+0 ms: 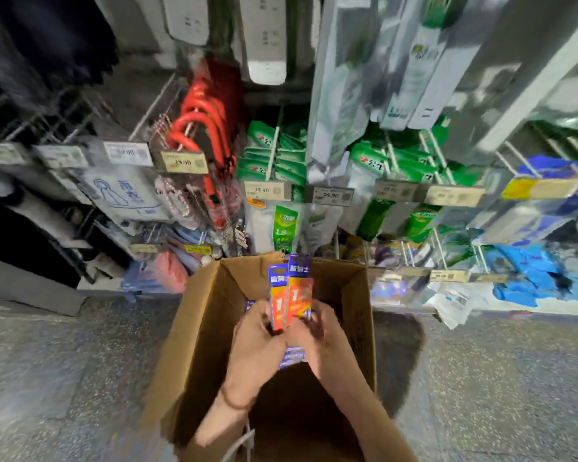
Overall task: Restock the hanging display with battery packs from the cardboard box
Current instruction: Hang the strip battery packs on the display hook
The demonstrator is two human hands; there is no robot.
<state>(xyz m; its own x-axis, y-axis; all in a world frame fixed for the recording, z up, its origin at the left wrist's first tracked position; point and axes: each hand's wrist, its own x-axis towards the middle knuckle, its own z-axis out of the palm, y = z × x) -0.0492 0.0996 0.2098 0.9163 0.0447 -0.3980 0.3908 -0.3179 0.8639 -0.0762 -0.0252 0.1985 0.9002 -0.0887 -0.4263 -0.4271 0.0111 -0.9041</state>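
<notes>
**A:** What could go wrong here?

**B:** The battery packs (pixel 292 291) stand fanned and uneven, upright above the open cardboard box (pixel 197 328). I'd guess a loose one could slide out and drop back in, or miss its hook on the hanging display (pixel 414 271).

**A:** And the fingers?

**B:** Curled on both. The left hand (pixel 252 335) and right hand (pixel 317 331) grip the packs' lower ends from either side. Blur hides which fingertips touch.
</notes>
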